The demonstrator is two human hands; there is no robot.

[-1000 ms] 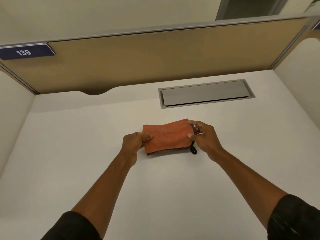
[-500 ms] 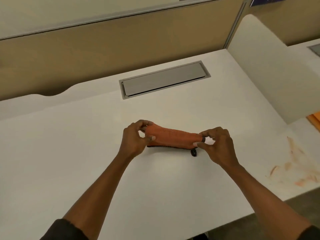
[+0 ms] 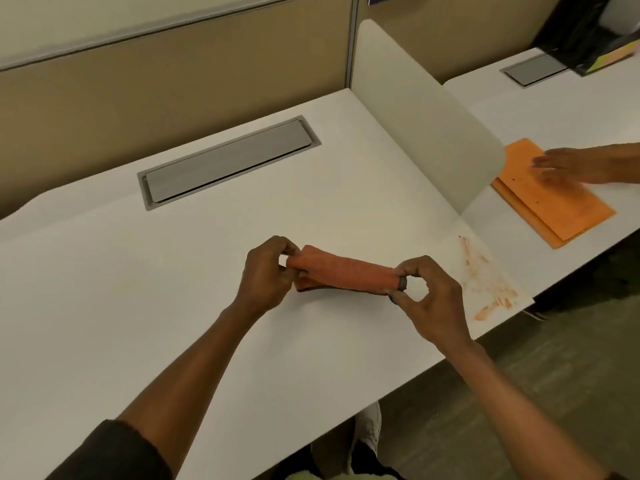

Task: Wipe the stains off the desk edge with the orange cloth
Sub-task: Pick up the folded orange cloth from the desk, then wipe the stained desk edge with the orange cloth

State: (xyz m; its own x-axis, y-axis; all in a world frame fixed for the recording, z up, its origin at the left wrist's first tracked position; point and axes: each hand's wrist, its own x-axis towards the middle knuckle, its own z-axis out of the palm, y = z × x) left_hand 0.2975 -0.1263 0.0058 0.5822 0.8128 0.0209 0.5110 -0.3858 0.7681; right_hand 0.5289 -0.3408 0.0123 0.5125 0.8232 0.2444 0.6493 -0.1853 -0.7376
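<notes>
The orange cloth [image 3: 341, 274] is folded into a narrow band just above the white desk [image 3: 138, 306]. My left hand [image 3: 265, 276] pinches its left end and my right hand [image 3: 431, 299] pinches its right end, where a small dark loop shows. Orange-red stains [image 3: 488, 282] smear the desk's front right corner, near the edge and just right of my right hand.
A grey cable hatch [image 3: 228, 161] is set into the desk's back. A white divider panel [image 3: 426, 112] separates the neighbouring desk, where another person's hand [image 3: 571, 166] rests on orange cloths [image 3: 547, 195]. The floor lies past the desk's front edge.
The view has swung right, bringing the stains, the divider and the neighbouring desk into sight. The cloth went from a flat rectangle to a narrow folded band, still held by both hands.
</notes>
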